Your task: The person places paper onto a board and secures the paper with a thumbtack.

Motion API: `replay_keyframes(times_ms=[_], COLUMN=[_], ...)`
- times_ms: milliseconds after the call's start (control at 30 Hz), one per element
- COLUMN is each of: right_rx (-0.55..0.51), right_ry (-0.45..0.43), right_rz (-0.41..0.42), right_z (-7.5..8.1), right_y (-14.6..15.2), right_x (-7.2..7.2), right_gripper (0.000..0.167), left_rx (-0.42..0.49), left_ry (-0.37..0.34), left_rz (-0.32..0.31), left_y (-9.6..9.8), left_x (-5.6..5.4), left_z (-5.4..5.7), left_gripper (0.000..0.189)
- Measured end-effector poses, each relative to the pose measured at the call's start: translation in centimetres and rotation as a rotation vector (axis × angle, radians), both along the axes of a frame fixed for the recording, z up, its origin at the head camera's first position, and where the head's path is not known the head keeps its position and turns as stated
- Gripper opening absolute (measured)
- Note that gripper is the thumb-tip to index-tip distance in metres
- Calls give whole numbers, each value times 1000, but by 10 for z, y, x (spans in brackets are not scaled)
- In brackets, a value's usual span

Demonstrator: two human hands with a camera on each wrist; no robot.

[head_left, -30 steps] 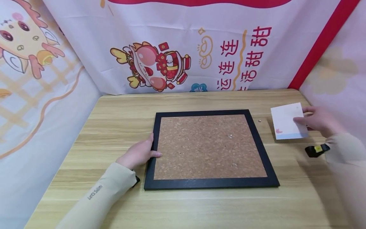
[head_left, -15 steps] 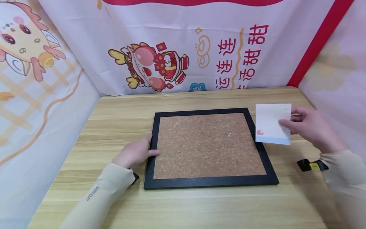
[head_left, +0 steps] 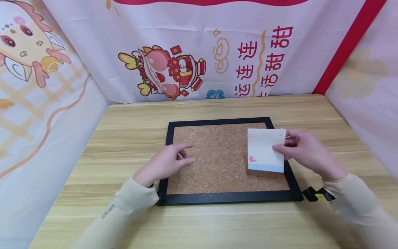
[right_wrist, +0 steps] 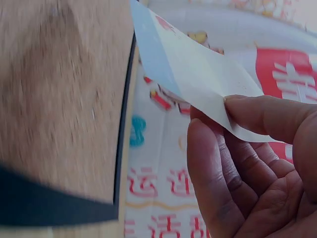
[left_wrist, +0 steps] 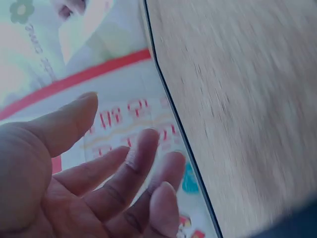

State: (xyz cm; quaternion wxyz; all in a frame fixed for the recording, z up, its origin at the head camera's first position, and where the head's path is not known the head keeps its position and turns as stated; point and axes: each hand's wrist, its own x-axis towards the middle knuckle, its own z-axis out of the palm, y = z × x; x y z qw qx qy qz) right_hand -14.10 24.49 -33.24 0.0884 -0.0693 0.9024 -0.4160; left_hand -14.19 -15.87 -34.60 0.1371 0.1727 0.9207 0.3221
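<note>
A cork board [head_left: 214, 159] with a black frame lies flat on the table. Over its right side, my right hand [head_left: 303, 150] pinches a white note sheet [head_left: 264, 147] between thumb and fingers. The sheet has a pale blue band along its lower edge and a small pink print in one corner; the right wrist view shows it [right_wrist: 203, 72] bending slightly at the thumb. Above the board's left edge is my left hand [head_left: 164, 160], its fingers loosely bent with nothing between them. In the left wrist view that hand [left_wrist: 114, 183] has thumb and fingers apart.
The wooden table [head_left: 130, 131] extends around the board on all sides. A printed white cloth [head_left: 186, 20] hangs behind it, with more printed cloth at left and right. A small black device [head_left: 317, 194] sits at my right wrist.
My right hand has carried the note sheet left from beside the board to over its right part. The left hand has let go of the frame's left edge and moved in over the cork.
</note>
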Motion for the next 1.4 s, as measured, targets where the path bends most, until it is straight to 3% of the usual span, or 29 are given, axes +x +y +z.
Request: replay_keyframes(times_ms=[167, 300, 633, 1100, 1400], right_rx=[-37, -71, -165, -156, -63], right_ry=[-9, -9, 12, 47, 204], right_rz=[51, 97, 199, 219, 231], right_z=[-6, -9, -14, -13, 0], right_y=[-22, -37, -68, -90, -72], right_x=[4, 6, 10, 12, -1], right_gripper=[34, 25, 19, 25, 31], left_rx=[79, 114, 150, 284, 253], left_ry=[13, -18, -71, -188, -222], left_rz=[-84, -133, -189, -142, -132], left_y=[21, 35, 57, 61, 65], left_x=[3, 6, 7, 9, 7], left_z=[-4, -6, -13, -19, -24], left_gripper=[45, 44, 41, 28, 17])
